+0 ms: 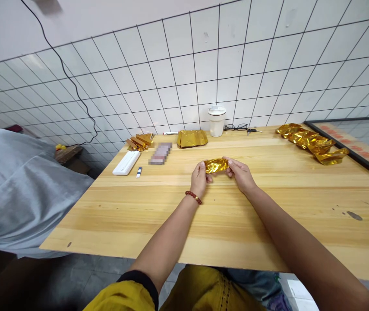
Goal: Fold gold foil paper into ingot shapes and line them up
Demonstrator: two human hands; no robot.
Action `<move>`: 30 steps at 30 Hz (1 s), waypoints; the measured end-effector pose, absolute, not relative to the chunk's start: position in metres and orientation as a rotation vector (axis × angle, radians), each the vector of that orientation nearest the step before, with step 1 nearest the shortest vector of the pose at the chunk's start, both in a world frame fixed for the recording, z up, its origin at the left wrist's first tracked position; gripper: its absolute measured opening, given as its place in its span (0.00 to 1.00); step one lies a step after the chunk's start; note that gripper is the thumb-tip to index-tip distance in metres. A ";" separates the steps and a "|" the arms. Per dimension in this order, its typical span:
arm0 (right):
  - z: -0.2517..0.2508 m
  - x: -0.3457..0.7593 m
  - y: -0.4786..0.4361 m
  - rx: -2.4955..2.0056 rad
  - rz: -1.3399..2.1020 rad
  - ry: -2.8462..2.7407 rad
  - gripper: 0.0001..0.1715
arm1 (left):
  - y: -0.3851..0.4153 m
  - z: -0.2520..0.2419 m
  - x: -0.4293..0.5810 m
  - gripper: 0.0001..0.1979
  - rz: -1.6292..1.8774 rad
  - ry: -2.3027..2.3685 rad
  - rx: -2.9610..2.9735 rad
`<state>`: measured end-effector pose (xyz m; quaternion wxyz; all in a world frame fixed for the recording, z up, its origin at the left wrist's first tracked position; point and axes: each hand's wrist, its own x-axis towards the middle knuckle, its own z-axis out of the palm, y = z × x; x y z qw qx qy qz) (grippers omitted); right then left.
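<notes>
I see the left hand (199, 177) and right hand (241, 173) pinching the foil (216, 166) at its 2 ends, over the table (132, 216). Uneven pulling could tear it, I judge. I have open wood sideways; the cup (217, 123) and stack (192, 138) limit the far side.

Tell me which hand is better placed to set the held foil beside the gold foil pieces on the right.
Probably the right hand: it grips the right end of the held foil, and the gold foil pieces lie on its side; the left hand is farther from them.
</notes>
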<state>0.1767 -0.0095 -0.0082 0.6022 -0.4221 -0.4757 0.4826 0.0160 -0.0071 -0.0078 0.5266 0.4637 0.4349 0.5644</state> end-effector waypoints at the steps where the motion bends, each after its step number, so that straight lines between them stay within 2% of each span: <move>1: -0.008 0.177 -0.010 -0.974 1.133 -1.104 0.34 | -0.007 -0.008 0.016 0.29 1.348 1.051 1.106; 24: -0.005 0.176 -0.013 -0.960 1.222 -1.110 0.36 | -0.005 -0.009 0.017 0.27 1.353 1.054 1.064; 30: -0.007 0.173 -0.011 -1.022 1.080 -1.173 0.27 | -0.009 -0.005 0.017 0.27 1.380 1.096 1.040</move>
